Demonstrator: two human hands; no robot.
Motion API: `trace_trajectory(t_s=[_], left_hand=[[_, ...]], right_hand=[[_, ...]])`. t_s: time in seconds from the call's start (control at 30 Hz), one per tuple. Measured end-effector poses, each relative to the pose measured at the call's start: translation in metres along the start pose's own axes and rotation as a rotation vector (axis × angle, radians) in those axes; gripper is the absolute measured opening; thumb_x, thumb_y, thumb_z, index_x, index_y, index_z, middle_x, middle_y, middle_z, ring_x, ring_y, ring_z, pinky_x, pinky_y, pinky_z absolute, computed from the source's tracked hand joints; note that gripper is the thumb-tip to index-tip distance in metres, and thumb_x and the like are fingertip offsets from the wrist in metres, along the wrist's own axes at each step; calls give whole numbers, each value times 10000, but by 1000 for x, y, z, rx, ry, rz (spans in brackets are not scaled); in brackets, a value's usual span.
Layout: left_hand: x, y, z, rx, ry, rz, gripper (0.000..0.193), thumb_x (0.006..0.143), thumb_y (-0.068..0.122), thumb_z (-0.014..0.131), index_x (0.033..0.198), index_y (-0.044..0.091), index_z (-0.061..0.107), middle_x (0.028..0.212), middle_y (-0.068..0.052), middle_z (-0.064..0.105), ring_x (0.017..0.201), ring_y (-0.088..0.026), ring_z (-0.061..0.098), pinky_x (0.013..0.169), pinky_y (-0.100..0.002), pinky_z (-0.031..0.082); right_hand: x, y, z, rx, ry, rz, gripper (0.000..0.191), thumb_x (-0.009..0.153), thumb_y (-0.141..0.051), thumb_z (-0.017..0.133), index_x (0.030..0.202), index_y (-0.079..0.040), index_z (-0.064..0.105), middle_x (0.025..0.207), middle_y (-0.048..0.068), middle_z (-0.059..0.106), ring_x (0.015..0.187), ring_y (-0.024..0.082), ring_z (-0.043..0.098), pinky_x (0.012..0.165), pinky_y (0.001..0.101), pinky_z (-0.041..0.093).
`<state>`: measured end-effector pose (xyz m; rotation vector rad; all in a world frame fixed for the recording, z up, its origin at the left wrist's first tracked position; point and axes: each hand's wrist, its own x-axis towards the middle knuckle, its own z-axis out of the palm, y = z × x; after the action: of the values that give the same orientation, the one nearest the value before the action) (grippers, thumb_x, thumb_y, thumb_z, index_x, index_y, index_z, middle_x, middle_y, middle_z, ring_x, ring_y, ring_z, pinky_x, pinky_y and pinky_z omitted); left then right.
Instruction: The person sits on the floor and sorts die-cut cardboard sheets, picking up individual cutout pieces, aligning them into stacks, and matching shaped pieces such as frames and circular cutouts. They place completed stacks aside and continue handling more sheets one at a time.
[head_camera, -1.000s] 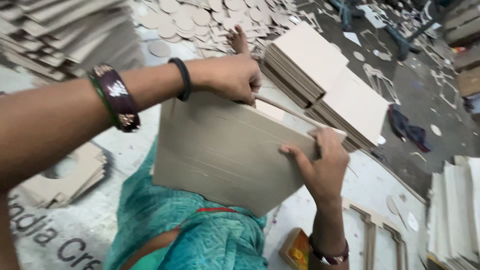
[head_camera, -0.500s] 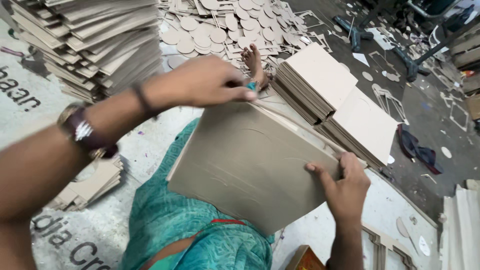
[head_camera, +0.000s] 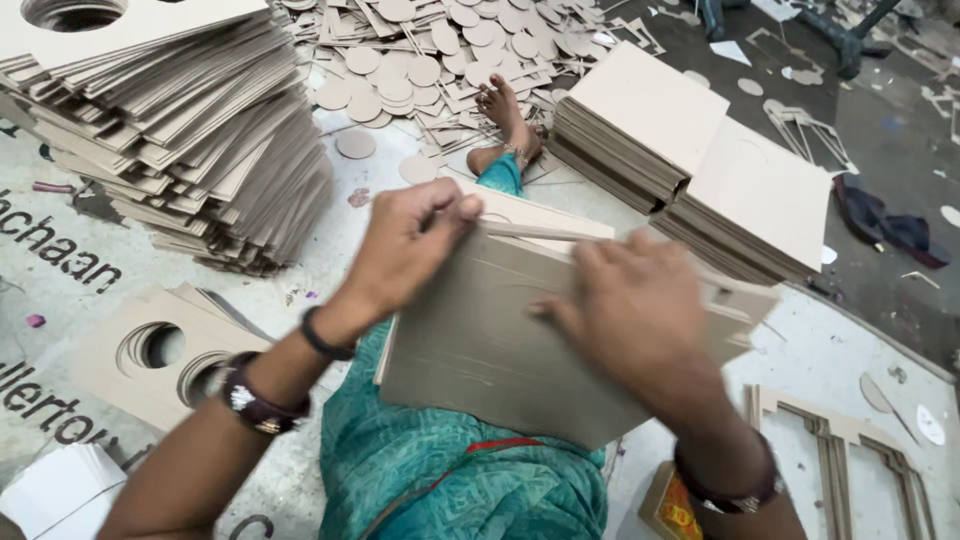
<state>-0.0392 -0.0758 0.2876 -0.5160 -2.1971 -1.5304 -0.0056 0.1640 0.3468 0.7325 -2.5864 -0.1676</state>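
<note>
- Pinching the cardboard sheets' (head_camera: 500, 340) top edge, your left hand (head_camera: 410, 245) is closed on them.
- Your right hand (head_camera: 630, 310) lies flat, fingers spread, on top.
- Cardboard stacks (head_camera: 690, 160) sit near the far edge.

A small yellow and red box (head_camera: 668, 505) lies near, at the bottom right. A pale printed sheet with dark lettering (head_camera: 60, 270) covers the floor at left.

right hand (head_camera: 630, 310) moved from sheet edge onto cardboard sheet (head_camera: 480, 350), blurred
</note>
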Motion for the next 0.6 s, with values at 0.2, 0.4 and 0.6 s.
trace_trajectory(t_s=[0.2, 0.4, 0.6], left_hand=[[5, -25, 18, -171, 87, -171, 587, 1067, 438, 541, 624, 53, 558, 550, 64, 455, 549, -29, 384, 468, -286, 302], [22, -50, 13, -376, -312, -346, 574, 994, 487, 617, 604, 66, 592, 529, 46, 533, 473, -47, 440, 430, -263, 351], [40, -83, 30, -254, -194, -482, 578, 960, 497, 636, 596, 50, 598, 512, 20, 522, 409, -89, 441, 386, -289, 357]], right_hand=[[3, -46, 27, 215, 337, -52, 538, 851, -572, 764, 771, -66, 601, 732, 104, 626, 679, 290, 611, 617, 416, 472], [-12, -52, 28, 202, 386, -134, 553, 873, -578, 773, 712, -92, 564, 640, 59, 537, 589, 241, 553, 546, 393, 423], [-27, -78, 10, 172, 396, -133, 466, 900, -493, 779, 713, -129, 558, 647, 41, 501, 582, 230, 525, 535, 396, 406]])
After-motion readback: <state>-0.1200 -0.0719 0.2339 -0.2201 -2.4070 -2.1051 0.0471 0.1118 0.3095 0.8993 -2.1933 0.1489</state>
